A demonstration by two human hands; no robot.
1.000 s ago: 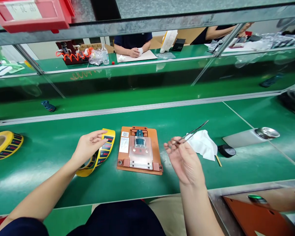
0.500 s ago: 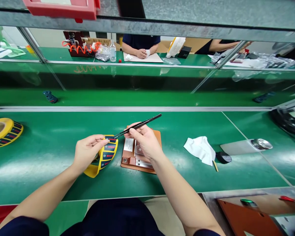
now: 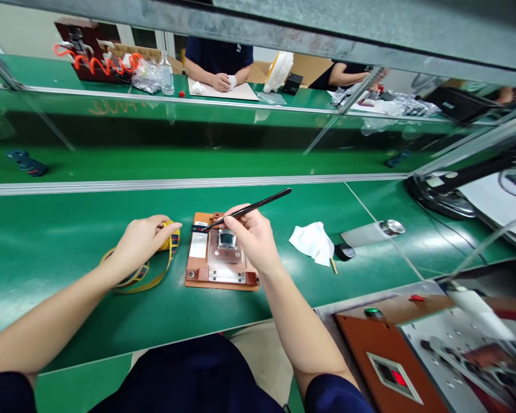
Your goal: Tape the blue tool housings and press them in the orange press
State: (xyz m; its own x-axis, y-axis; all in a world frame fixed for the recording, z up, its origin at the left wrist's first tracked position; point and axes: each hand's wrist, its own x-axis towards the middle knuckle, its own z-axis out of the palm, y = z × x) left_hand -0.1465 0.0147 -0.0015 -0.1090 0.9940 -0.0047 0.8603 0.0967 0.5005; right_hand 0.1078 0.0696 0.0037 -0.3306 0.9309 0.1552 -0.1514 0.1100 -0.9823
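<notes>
My right hand pinches black tweezers, their tips pointing left and down. At the tips is a dark Bosch label, over the upper left part of a brown fixture with metal plates. I cannot tell whether the label touches the fixture. A clear block with a small dark window sits in the fixture's middle, partly behind my right hand. My left hand, left of the fixture, is closed on the end of a yellow label strip. The strip loops down to the green bench.
A white cloth, a black cap and a steel bottle lie to the right. At lower right stands a machine with a brown panel. Across the divider, a person sits with hands together.
My right hand has carried the tweezers, with a label at their tips, from the yellow strip to the fixture. My left hand stays on the strip. The view has turned right.
</notes>
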